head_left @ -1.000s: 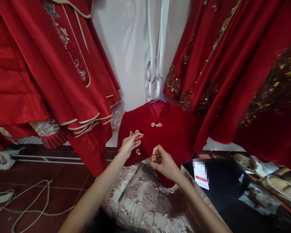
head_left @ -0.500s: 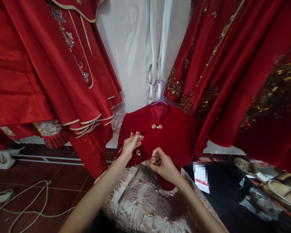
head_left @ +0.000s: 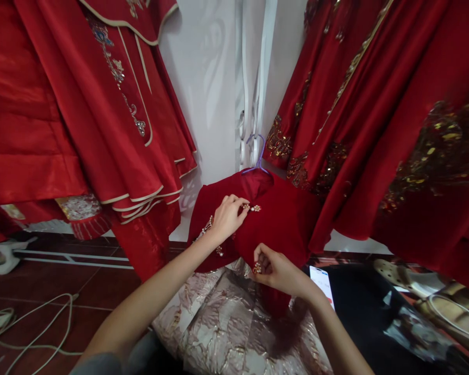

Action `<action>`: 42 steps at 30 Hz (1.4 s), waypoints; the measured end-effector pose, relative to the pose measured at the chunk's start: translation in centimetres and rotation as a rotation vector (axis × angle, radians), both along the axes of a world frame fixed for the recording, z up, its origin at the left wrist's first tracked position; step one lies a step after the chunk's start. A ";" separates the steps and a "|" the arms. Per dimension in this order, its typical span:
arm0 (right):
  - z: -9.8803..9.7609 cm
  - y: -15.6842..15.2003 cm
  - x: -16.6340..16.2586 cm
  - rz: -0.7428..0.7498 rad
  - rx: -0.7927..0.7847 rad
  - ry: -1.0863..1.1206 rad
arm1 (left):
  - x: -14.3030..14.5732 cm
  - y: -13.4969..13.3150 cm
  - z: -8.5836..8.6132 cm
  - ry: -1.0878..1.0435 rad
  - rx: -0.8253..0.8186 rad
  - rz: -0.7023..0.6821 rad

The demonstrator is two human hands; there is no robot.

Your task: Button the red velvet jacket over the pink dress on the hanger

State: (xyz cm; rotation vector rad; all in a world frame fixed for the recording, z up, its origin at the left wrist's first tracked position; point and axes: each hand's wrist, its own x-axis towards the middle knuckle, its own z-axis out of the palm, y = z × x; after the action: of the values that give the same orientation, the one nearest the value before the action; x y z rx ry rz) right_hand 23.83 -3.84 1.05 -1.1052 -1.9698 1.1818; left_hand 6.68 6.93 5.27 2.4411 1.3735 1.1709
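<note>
A dark red garment [head_left: 289, 219] hangs on a purple hanger [head_left: 260, 151] in front of me. My left hand [head_left: 229, 216] is at its neckline, thumb and fingers closed on one end of a gold and pearl clasp [head_left: 255, 208]. Lower and to the right, my right hand [head_left: 275, 271] pinches a small gold flower-shaped clasp [head_left: 257, 267]. More beaded ornaments [head_left: 219, 251] sit on the garment's left part, partly covered by my left wrist. Beneath the garment lies a shiny pale pink patterned fabric [head_left: 226, 323].
Red gowns hang left [head_left: 140, 172] and right [head_left: 359, 172] before a white panel [head_left: 207, 78]. At right, a phone [head_left: 321, 284] lies on a black surface [head_left: 359, 307] with a plastic bag [head_left: 414, 328], near a clog [head_left: 394, 273]. A white cable [head_left: 68, 323] loops over the tiled floor.
My left hand has moved up and right from the left-side ornaments to the neckline clasp. My right hand, still pinching the flower-shaped clasp, has shifted slightly right and down.
</note>
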 end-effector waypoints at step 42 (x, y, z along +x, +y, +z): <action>10.2 10.8 4.9 -0.905 0.263 -0.612 | -8.2 2.6 4.2 0.272 0.237 0.525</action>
State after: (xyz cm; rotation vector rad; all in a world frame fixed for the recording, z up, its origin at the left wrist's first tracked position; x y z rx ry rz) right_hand 28.77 6.97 11.30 -2.0442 -1.5798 0.1006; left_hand -1.52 9.53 9.44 2.5514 2.1707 1.1776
